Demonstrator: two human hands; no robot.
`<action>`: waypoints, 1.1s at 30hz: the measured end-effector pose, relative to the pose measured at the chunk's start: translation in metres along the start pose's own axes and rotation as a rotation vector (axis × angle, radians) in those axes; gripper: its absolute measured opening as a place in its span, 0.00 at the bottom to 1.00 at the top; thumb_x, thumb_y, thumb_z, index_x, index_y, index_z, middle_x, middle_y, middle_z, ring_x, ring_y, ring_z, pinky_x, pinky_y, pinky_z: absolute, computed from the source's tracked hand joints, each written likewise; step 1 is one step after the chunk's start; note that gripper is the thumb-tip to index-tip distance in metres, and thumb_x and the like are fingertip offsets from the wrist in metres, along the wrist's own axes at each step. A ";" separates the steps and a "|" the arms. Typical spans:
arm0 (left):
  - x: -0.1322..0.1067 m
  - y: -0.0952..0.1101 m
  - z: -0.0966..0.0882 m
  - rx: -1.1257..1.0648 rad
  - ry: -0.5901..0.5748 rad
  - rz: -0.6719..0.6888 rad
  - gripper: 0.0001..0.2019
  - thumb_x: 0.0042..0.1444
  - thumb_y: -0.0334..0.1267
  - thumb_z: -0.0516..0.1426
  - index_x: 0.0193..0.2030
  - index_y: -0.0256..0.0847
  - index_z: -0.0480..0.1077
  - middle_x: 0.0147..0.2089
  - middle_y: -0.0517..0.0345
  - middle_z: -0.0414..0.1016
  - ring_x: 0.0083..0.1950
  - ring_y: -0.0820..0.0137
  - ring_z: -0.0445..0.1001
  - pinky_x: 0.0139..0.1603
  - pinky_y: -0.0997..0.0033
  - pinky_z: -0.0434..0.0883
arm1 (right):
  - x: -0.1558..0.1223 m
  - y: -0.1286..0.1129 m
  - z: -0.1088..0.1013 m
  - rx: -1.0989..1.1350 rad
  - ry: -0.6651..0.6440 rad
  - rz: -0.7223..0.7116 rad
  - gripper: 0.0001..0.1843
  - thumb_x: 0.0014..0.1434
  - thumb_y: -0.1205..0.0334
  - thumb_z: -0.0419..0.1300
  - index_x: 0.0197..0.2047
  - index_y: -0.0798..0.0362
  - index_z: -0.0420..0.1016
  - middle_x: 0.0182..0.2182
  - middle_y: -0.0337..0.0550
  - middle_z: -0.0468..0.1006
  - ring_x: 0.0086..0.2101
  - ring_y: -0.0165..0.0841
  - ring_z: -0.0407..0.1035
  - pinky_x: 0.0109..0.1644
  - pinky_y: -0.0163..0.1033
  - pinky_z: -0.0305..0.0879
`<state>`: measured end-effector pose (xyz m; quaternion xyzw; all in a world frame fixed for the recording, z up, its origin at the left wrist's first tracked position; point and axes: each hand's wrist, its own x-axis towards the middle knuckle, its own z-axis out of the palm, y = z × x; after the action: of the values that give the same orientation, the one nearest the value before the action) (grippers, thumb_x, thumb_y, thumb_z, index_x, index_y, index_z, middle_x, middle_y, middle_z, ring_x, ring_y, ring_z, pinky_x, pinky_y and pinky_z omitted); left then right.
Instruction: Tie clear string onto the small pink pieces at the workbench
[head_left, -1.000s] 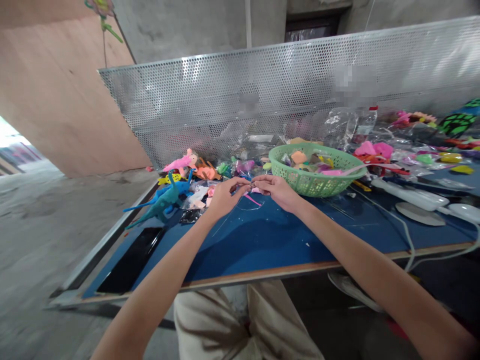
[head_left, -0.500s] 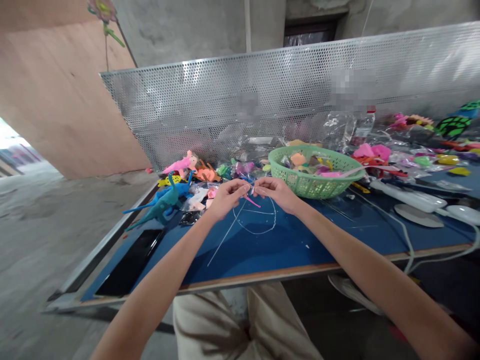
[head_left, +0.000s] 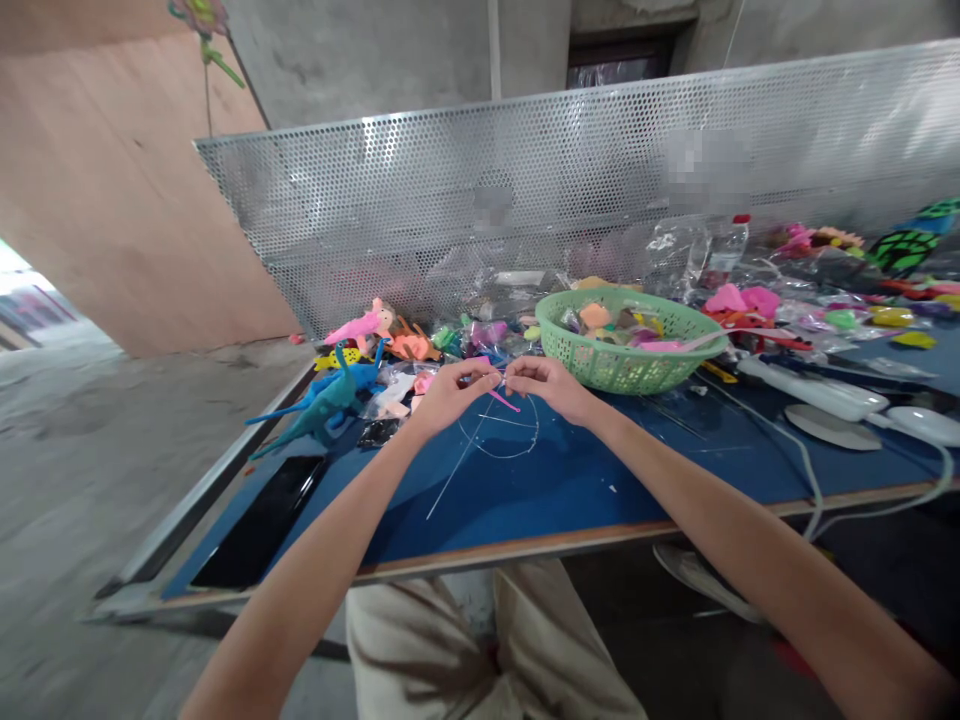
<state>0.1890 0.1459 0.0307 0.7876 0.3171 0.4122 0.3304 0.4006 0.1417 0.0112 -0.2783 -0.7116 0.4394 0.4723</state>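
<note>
My left hand [head_left: 456, 396] is closed in a pinch over the blue tabletop, and a thin pink strip [head_left: 505, 401] sticks out below its fingertips. My right hand [head_left: 551, 388] is pinched too, its fingertips almost touching those of the left. From between the hands hangs a thin whitish thread [head_left: 517, 455], which curves in a loop over the table. One straight length of it slants down toward the table's front edge. The exact spot where the fingers meet is small and partly hidden by them.
A green plastic basket [head_left: 631, 372] of colourful pieces stands just beyond my right hand. Toy dinosaurs [head_left: 337, 395] and a black phone-like slab [head_left: 262, 520] lie at left. White corded tools [head_left: 817, 390] lie at right. A perforated metal screen [head_left: 420, 200] rises behind.
The thread loop and its straight end have shifted slightly and the loop looks a little smaller. Both hands keep their pinch in nearly the same place.
</note>
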 end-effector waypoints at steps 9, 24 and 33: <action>0.000 -0.003 0.007 -0.294 -0.019 -0.229 0.19 0.54 0.56 0.64 0.35 0.39 0.75 0.22 0.65 0.63 0.19 0.82 0.49 0.18 0.75 0.44 | 0.000 -0.002 0.001 -0.170 0.101 -0.089 0.11 0.61 0.50 0.64 0.37 0.49 0.76 0.33 0.41 0.80 0.34 0.34 0.72 0.41 0.41 0.68; -0.001 0.004 0.009 -0.545 -0.057 -0.366 0.20 0.49 0.51 0.69 0.30 0.38 0.68 0.30 0.60 0.73 0.19 0.84 0.48 0.18 0.77 0.46 | -0.008 -0.014 0.001 -0.346 0.053 -0.164 0.14 0.63 0.50 0.62 0.49 0.46 0.80 0.40 0.42 0.81 0.35 0.35 0.71 0.38 0.41 0.65; -0.004 -0.003 0.011 -0.054 0.020 0.000 0.13 0.62 0.48 0.60 0.36 0.40 0.69 0.31 0.61 0.68 0.26 0.78 0.62 0.25 0.75 0.59 | -0.009 -0.012 0.001 -0.413 0.140 -0.165 0.10 0.63 0.54 0.62 0.39 0.49 0.82 0.32 0.42 0.83 0.32 0.35 0.73 0.36 0.41 0.66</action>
<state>0.1959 0.1416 0.0216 0.7742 0.3095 0.4286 0.3482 0.4036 0.1290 0.0179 -0.3398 -0.7724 0.2240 0.4876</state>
